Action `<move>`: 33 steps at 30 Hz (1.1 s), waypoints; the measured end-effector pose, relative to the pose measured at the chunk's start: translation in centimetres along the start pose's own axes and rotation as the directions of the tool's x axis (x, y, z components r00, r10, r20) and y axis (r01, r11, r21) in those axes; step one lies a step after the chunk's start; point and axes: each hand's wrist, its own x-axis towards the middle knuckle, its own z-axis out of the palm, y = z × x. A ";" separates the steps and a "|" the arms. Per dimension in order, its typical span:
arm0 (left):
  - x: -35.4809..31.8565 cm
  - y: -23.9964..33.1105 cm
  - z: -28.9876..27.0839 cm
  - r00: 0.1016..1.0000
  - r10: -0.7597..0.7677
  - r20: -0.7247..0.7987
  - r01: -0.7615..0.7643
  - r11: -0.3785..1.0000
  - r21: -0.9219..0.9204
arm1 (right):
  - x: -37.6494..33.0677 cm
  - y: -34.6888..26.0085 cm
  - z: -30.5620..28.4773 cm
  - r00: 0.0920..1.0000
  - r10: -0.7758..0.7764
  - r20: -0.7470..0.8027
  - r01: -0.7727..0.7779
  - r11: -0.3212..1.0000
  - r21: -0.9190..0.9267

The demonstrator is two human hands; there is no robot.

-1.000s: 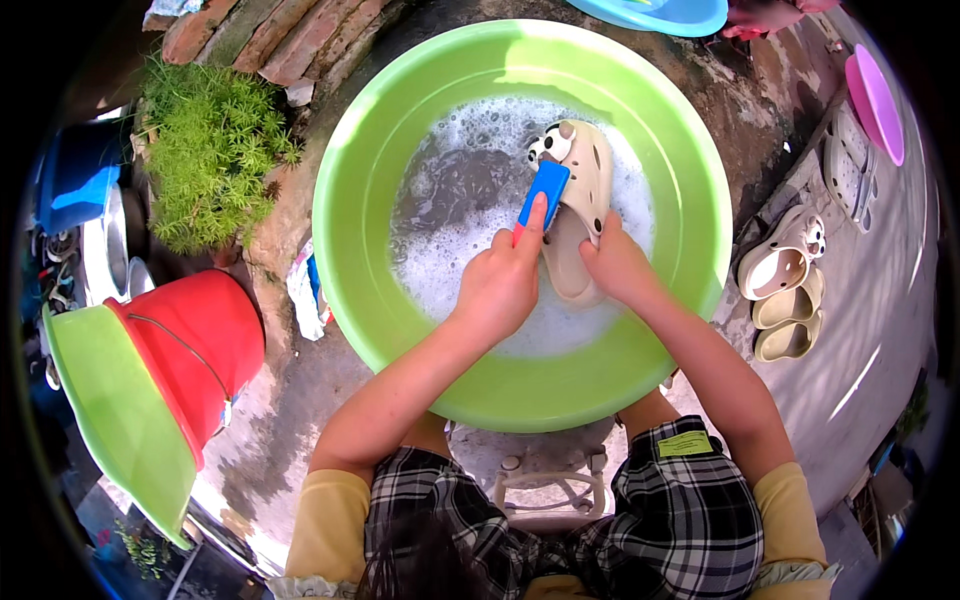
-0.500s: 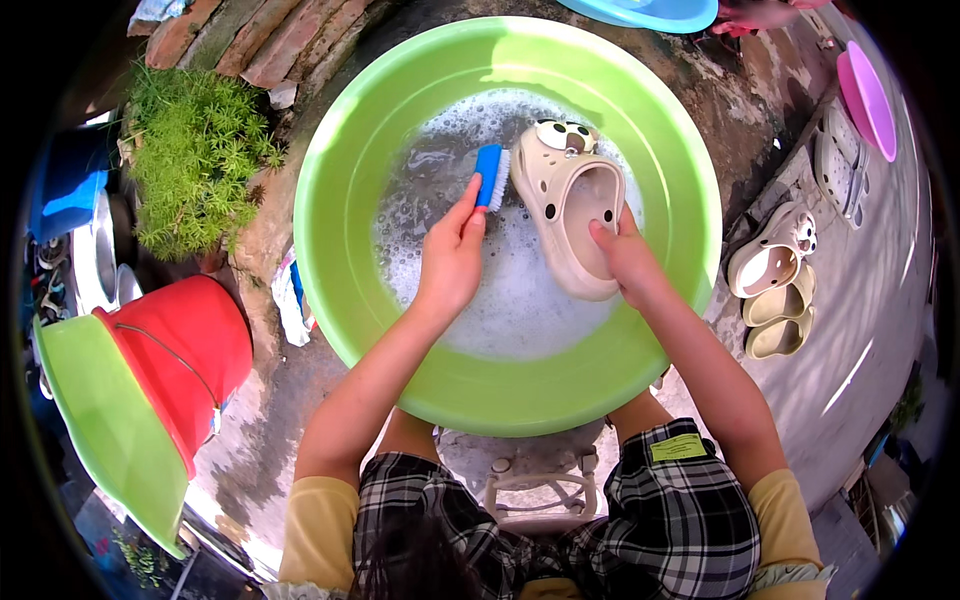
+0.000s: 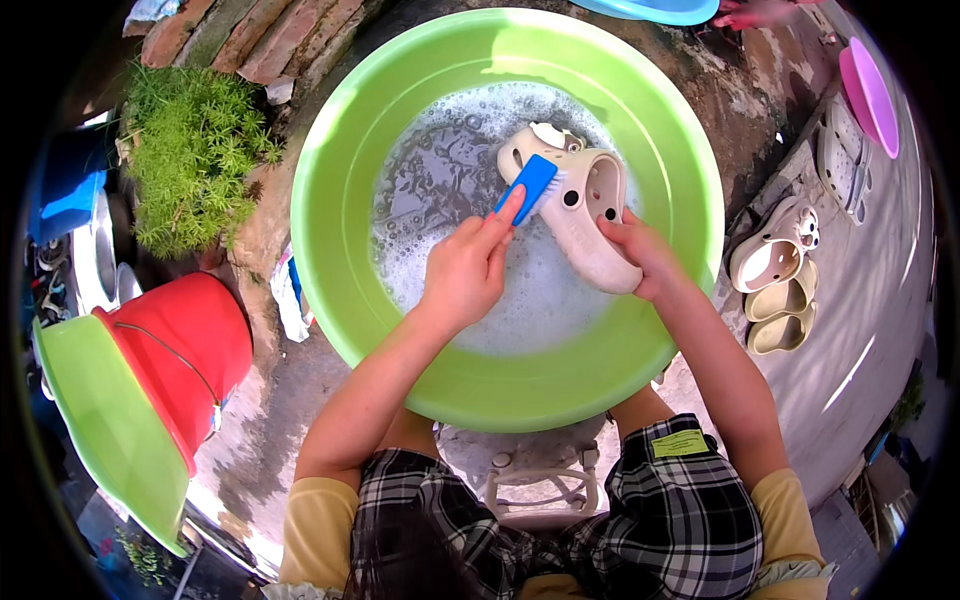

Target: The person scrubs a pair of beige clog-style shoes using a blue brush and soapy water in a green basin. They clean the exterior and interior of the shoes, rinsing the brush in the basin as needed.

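My left hand [image 3: 468,268] grips a blue scrub brush [image 3: 530,188], the forefinger stretched along its back. The brush's white bristles press on the outer side of a beige clog [image 3: 580,240]. My right hand [image 3: 645,252] holds that clog by its heel, thumb inside the opening, and the shoe is tilted so its side faces the brush. White eye-like decorations sit on the clog's toe, partly hidden behind the brush. Both hands are above a large lime-green basin [image 3: 335,290] with foamy, greyish water [image 3: 430,180] in it.
Beige clogs [image 3: 770,255] and tan sandals or liners [image 3: 783,308] lie to the right, with grey clogs [image 3: 842,165] and a pink basin [image 3: 868,97] farther off. At left are a red bucket [image 3: 190,350], a green tub [image 3: 110,430] and a leafy plant [image 3: 200,150]. A blue basin [image 3: 650,10] stands beyond.
The brush has moved right, from beside the clog onto its side. My right hand has tilted the clog, turning its outer side up toward the brush.
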 end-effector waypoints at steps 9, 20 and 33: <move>3.1 -11.9 -0.1 0.960 0.069 -0.271 0.032 0.935 0.352 | -0.2 -0.3 1.1 1.000 -0.003 0.009 0.003 1.000 0.018; -0.5 6.7 -4.0 0.741 -0.291 0.605 0.672 0.311 -0.672 | 0.6 0.8 3.4 0.805 -0.573 0.154 0.589 0.737 -0.333; 3.2 6.2 2.4 0.706 -0.456 0.541 0.634 0.068 -0.770 | 1.6 1.5 3.5 0.810 -0.570 0.139 0.527 0.601 -0.601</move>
